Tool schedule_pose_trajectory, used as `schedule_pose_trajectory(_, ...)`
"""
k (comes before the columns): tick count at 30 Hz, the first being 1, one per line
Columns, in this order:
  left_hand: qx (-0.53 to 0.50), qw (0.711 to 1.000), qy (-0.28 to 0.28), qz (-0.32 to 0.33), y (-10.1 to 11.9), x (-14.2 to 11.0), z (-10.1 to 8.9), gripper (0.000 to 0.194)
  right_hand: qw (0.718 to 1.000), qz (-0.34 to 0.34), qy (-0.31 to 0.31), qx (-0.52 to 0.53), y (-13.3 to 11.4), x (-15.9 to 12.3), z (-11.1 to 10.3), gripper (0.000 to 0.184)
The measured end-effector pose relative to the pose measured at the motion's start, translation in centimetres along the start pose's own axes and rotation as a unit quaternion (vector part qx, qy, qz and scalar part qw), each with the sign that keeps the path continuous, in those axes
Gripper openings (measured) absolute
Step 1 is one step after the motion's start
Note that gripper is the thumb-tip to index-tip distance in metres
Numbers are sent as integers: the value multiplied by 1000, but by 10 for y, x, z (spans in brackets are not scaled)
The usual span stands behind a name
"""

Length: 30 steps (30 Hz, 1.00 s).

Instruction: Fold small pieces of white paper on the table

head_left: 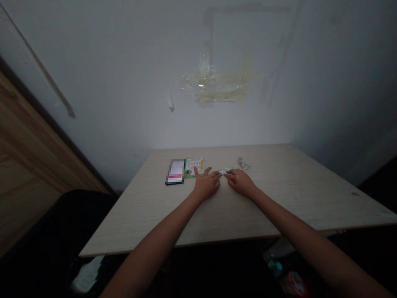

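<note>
Right hand [240, 182] touching small packet [225, 170]

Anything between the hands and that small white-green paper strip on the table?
Nothing visible. The left hand and right hand come to the small white-and-green paper strip from either side, with no object between. The crumpled white wrapper lies beyond the right hand, on the pale wood-grain tabletop, clear of that path.

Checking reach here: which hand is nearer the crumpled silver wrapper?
Right. The right hand sits just in front of the crumpled silver wrapper; the left hand lies farther left of it.
</note>
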<state>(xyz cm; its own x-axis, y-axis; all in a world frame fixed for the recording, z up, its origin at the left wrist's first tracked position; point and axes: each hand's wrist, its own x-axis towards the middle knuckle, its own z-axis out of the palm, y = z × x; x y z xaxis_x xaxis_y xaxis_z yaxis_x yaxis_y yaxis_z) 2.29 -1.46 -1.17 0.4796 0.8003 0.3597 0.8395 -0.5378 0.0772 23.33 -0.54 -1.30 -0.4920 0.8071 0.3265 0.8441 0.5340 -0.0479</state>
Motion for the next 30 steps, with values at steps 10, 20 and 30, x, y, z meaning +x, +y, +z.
schedule_pose_trajectory(10,9,1000,21,-8,5,-1,-2,37,1000,-1,12,3,1,-1,1,36)
schedule_pose_trajectory(20,2,999,33,-9,3,2,2,36,1000,-6,14,5,3,-1,3,35)
schedule_pose_trajectory(30,4,999,43,-23,6,-1,-3,35,1000,-4,17,10,4,-1,5,35)
